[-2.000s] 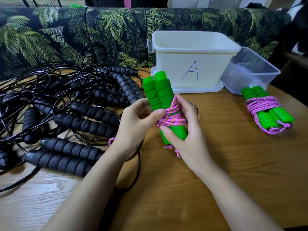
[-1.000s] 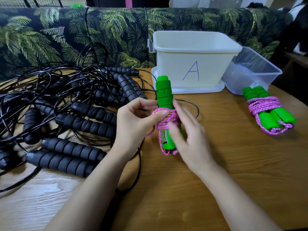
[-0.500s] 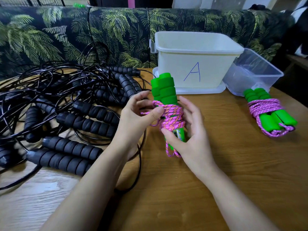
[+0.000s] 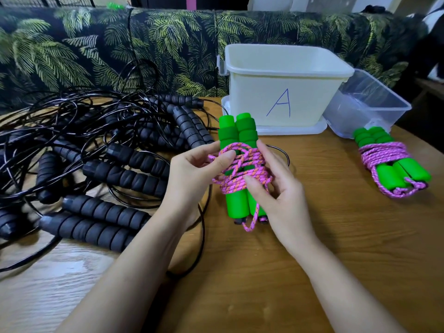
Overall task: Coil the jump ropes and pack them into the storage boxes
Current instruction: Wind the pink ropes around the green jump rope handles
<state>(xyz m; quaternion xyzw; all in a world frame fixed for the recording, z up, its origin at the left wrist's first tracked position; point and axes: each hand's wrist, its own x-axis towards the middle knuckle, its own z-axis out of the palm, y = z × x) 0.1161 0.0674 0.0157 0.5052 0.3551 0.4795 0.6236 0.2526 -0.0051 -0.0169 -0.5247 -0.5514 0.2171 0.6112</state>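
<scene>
both hands (image 4: pixel 192 179) gripping green-handled jump rope (image 4: pixel 236 169), black ropes (image 4: pixel 101 152) beside

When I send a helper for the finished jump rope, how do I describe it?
Right of the white box marked A sits a clear box. In front of the clear one lies the finished jump rope. Only it lies free with green handles and pink cord: its twin is in the hands, the other ropes are black.
</scene>
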